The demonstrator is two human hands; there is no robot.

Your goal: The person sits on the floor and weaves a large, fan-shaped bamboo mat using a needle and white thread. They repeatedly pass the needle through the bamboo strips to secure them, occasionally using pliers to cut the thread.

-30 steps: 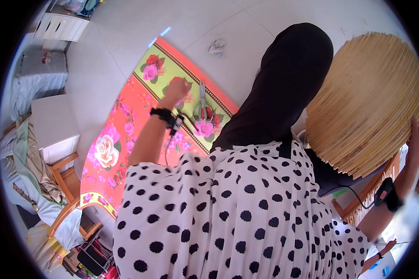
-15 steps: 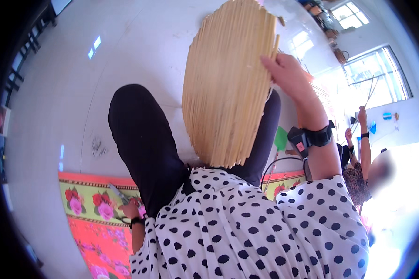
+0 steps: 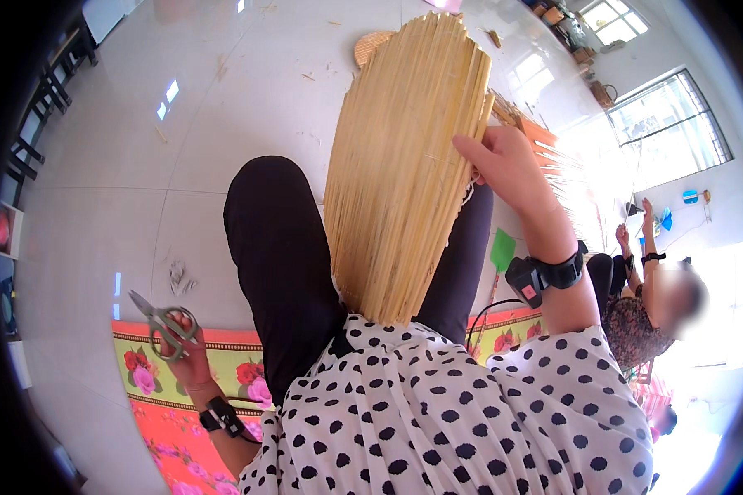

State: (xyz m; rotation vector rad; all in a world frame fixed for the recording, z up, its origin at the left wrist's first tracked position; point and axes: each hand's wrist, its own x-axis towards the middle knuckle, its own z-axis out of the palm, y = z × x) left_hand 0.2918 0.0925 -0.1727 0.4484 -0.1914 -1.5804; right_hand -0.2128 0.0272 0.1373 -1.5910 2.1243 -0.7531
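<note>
An oval mat of thin straw-coloured sticks [image 3: 404,165] stands tilted over my lap, its lower end against my polka-dot top. My right hand [image 3: 508,165] grips its right edge, thumb on the front face; the fingers behind are hidden. A white cord shows just below that hand at the mat's edge. Out to the left, my left hand [image 3: 188,355] is closed round the handles of a pair of scissors [image 3: 172,332], whose blades point up and left, away from the mat.
A flowered red and green cloth [image 3: 165,429] lies under me. Crumpled paper [image 3: 182,279], a round woven piece [image 3: 371,48] and stick scraps lie on the tiled floor. A bundle of sticks [image 3: 565,169] and a green fan-shaped thing [image 3: 503,250] are at the right, near another person [image 3: 636,326].
My left hand has risen from beside my thigh with the scissors, moving out to the left. The mat has turned slightly and come lower, and my right hand has moved down with it.
</note>
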